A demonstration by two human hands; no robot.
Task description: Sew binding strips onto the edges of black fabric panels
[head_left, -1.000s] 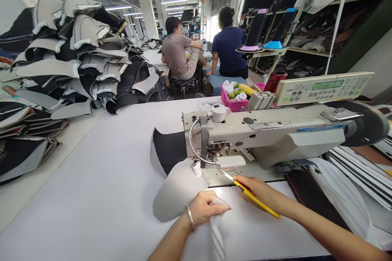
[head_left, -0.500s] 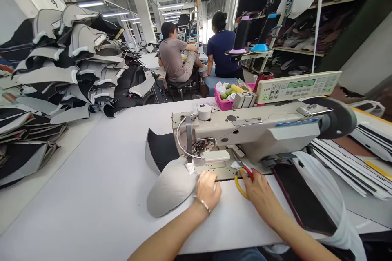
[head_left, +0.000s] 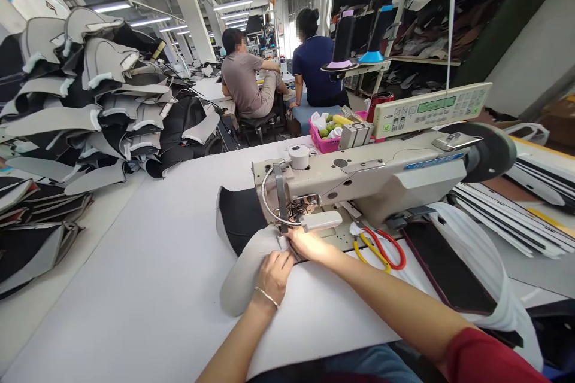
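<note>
Scissors [head_left: 381,250] were out of my grip, down by the sewing machine [head_left: 372,182]! That freed my right hand [head_left: 309,243], which had swung across to the grey piece [head_left: 242,278], so both hands were on one spot, left of the machine. My left hand [head_left: 274,275] sat against the piece's edge, fingers bunched together; whether they pinched, I couldn't tell. Right fingertips were partly hidden, apart or closed, no telling.

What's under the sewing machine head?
By the left end of the head: grey fabric and black fabric. Left hand touches the grey; right hand reaches in below. Needle tip and the spot beneath can't be seen; right hand and dark bar are in the way.
</note>
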